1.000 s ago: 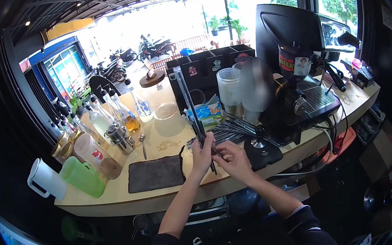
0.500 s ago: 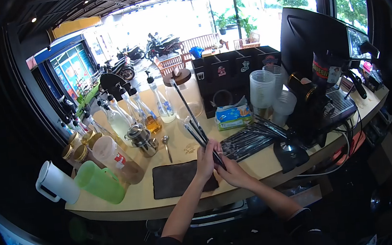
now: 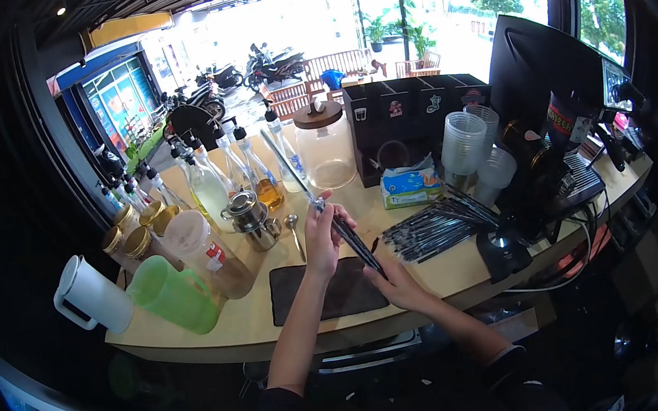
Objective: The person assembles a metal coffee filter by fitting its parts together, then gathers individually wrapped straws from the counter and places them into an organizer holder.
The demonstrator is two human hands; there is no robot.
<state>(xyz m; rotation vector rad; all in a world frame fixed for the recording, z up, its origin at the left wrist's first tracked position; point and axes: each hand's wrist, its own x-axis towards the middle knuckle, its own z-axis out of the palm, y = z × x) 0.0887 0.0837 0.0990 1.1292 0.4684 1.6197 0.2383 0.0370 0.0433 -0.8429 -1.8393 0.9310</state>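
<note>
Several dark wrapped straws point(image 3: 354, 239) form a slanting bundle above the dark cloth point(image 3: 290, 294), with one long straw reaching up past the rest. My left hand point(image 3: 323, 236) is closed round the upper part of the bundle. The lower end is gripped by my right hand point(image 3: 395, 280), thumb along it. To the right, a pile of similar straws point(image 3: 436, 229) lies spread on the counter, in front of a blue and green tissue pack point(image 3: 410, 186).
Left are a green pitcher point(image 3: 174, 294), a white pitcher point(image 3: 91, 295), a metal pot point(image 3: 250, 222) and pump bottles point(image 3: 262, 176). Behind stands a glass jar point(image 3: 327, 153). Stacked plastic cups point(image 3: 463, 143) and a coffee machine point(image 3: 556, 149) are at the right.
The view has shifted, so counter items appear farther right. The bundle has tilted from nearly upright to a slant, and my hands have moved apart along it.
</note>
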